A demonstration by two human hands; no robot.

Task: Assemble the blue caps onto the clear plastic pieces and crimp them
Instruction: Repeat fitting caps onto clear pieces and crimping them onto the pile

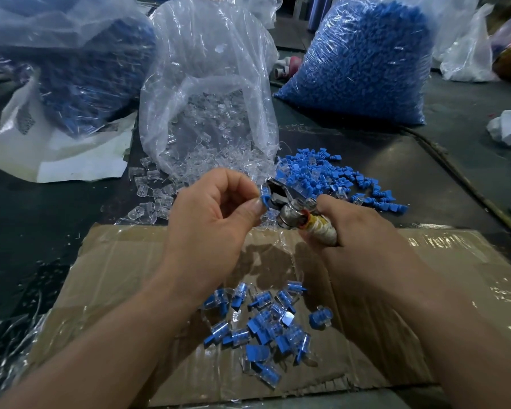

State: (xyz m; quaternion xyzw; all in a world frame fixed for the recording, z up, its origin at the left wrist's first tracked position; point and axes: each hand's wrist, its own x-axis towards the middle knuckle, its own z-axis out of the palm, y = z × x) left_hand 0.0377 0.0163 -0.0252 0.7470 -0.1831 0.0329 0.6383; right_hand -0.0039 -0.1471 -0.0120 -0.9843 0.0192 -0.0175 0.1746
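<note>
Head view: a grey printed patch on the white sack (27, 149) at far left is too blurred to read. The left hand (216, 214) pinches a blue-capped clear piece (265, 198) between thumb tip and curled forefinger. The piece sticks out to the right of the fingers, at the metal jaws of the crimping tool (295, 208). The right hand (363, 231) has its fingers wrapped tight round the tool's cloth-bound handle. More capped pieces (266, 326) lie heaped on the cardboard (124, 276) below both hands, on the worktop (425, 160).
</note>
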